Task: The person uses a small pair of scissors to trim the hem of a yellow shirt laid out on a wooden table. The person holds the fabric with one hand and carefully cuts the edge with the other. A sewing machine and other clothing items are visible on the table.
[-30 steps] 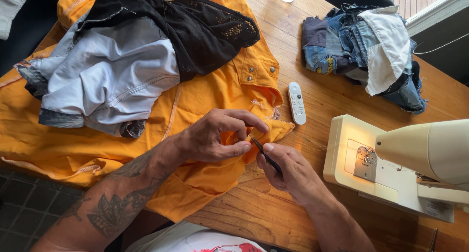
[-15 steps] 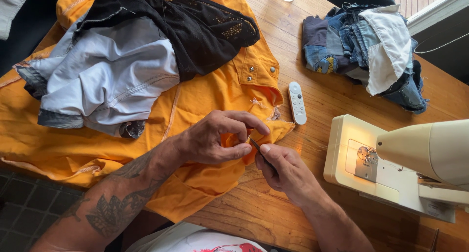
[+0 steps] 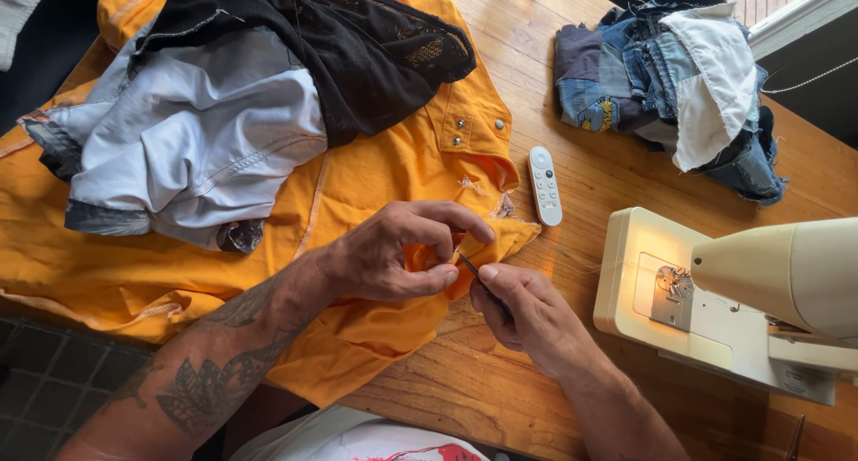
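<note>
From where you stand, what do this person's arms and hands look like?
Both are bare: no gloves, sleeves, rings or watch visible. The left forearm carries dark tattoos running from near the elbow toward the left hand. The right hand and its forearm show no markings.

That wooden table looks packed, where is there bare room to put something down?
Bare wooden table shows between the orange garment and the pile of denim scraps, and along the near edge below the cream sewing machine. It is crowded around the white remote and both hands.

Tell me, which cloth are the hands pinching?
The big orange garment; both hands grip its edge, while the grey, black and denim clothes lie untouched.
</note>
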